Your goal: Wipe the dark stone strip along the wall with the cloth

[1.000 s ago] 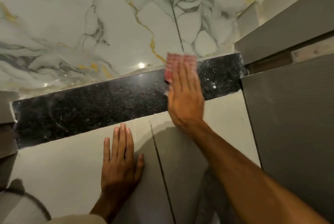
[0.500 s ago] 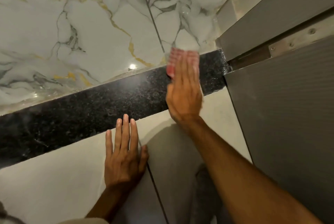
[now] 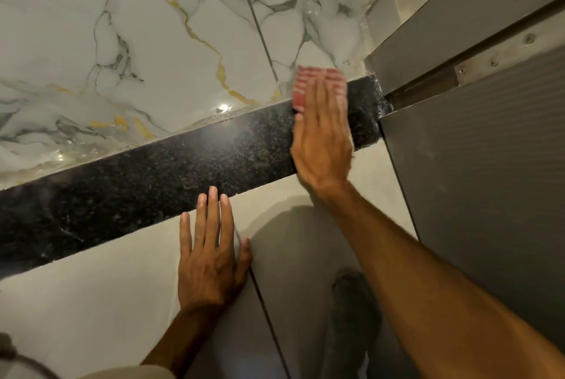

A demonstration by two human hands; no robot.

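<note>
Head view. The right hand lies flat, fingers straight and together, pressing a pink-and-white striped cloth against the dark stone strip. The grip is therefore an open palm bearing on the cloth, not a closed fist; this spreads pressure across the strip's full width. The cloth shows only beyond the fingertips, where its far edge laps onto the marble-look wall tile. The cloth and fingers are blurred, consistent in my judgement with a wiping stroke.

The left hand is also open and holds nothing. It rests flat on the plain grey tile on the near side of the strip, fingertips just reaching the strip's edge (evidently a brace while the other arm reaches).

Surface and room: the strip is speckled black stone, polished, running diagonally between the veined tile and the grey tile. Just right of the wiping hand it ends against a grey panel with an exposed screwed metal rail. A lamp reflection sits left of the cloth. The strip's long run to the left appears untouched by the cloth at present.
</note>
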